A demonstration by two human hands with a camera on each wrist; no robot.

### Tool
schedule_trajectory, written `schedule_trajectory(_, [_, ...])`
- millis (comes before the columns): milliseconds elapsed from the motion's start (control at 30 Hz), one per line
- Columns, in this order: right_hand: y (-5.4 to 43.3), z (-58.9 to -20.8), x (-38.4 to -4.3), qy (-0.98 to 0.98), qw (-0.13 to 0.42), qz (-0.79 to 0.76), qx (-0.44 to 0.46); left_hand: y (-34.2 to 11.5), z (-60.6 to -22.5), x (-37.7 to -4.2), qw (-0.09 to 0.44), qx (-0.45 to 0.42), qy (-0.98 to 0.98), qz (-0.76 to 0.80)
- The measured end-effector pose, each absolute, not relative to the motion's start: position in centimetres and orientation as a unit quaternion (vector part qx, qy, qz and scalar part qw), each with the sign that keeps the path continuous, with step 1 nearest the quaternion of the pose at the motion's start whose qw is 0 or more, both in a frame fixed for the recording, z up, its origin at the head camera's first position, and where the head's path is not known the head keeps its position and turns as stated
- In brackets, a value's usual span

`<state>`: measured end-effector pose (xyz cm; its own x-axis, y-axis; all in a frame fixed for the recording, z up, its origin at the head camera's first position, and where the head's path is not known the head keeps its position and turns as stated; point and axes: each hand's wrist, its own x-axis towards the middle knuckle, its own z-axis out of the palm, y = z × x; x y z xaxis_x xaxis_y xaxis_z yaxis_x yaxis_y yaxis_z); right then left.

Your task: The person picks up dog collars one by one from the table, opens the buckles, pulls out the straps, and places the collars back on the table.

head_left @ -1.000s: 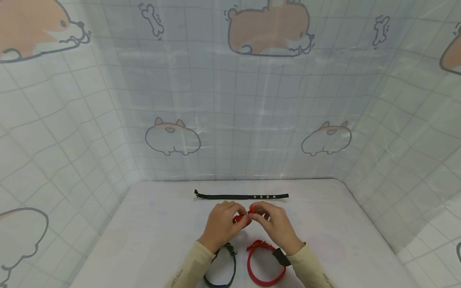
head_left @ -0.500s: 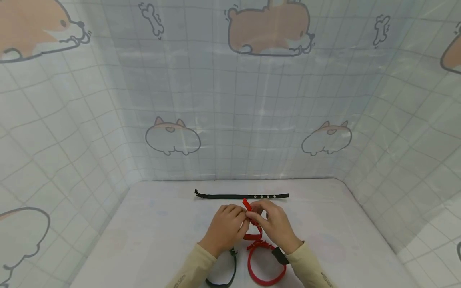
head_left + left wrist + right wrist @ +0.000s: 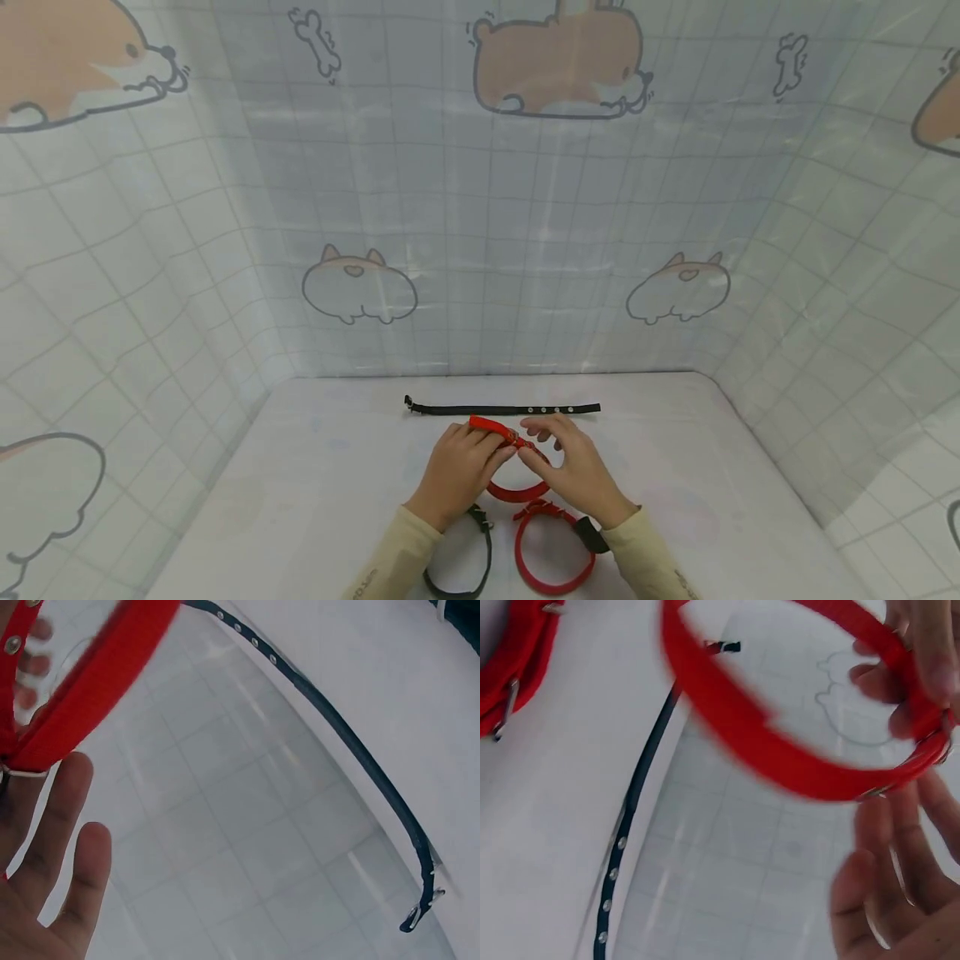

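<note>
A red collar (image 3: 513, 495), buckled into a loop, hangs between both hands in the head view. My left hand (image 3: 461, 468) pinches it near the buckle, and its strap end (image 3: 489, 425) lies across the tops of those fingers. My right hand (image 3: 579, 473) is just right of the buckle, thumb tip at the strap and fingers spread apart. In the right wrist view, the red loop (image 3: 780, 761) is blurred, with loosely extended right fingers (image 3: 874, 847) beneath it. Metal studs show on the red strap (image 3: 13, 645) in the left wrist view.
A black studded strap (image 3: 480, 410) lies straight along the far side of the white table (image 3: 315, 500). Nearer, below the hands, are a dark green looped collar (image 3: 489, 562) and another red looped collar (image 3: 525, 567). A patterned curtain (image 3: 480, 208) encloses the back and sides.
The strap end has swung up and over to the left, onto the left hand. The collar's loop has come into view below the hands. My right fingers have loosened from their pinch.
</note>
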<state>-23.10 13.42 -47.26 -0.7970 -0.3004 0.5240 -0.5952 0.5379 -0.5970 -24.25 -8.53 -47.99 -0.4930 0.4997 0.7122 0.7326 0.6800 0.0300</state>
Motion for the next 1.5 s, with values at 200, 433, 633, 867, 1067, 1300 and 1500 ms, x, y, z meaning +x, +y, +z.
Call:
schedule_trajectory(200, [13.8, -47.6, -23.2, -0.853, 0.147, 0.435, 0.246, -8.9, -47.5, -24.3, 0.367, -0.361, -0.832, -0.209])
schedule_trajectory(433, [13.9, -47.9, -23.0, -0.832, 0.111, 0.487, 0.243, -9.2, -47.6, -24.3, 0.358, -0.364, -0.825, -0.243])
schedule_trajectory(633, [14.5, -47.7, -22.9, -0.815, 0.054, 0.509, 0.272, -9.6, -47.8, -24.5, 0.360, -0.359, -0.822, -0.256])
schedule_trajectory(867, [14.2, -47.6, -22.8, -0.813, 0.056, 0.514, 0.269, -9.6, -47.9, -24.5, 0.350, -0.354, -0.826, -0.264])
schedule_trajectory(1067, [13.7, -48.1, -23.0, -0.818, 0.078, 0.512, 0.250, -9.5, -48.1, -24.3, 0.334, -0.361, -0.832, -0.257])
schedule_trajectory(1300, [14.1, -47.0, -22.4, -0.815, 0.029, 0.518, 0.258, -9.9, -48.2, -24.6, 0.344, -0.359, -0.825, -0.268])
schedule_trajectory(1500, [13.8, -46.8, -22.1, -0.818, 0.019, 0.518, 0.250, -10.1, -48.3, -24.6, 0.337, -0.358, -0.828, -0.271])
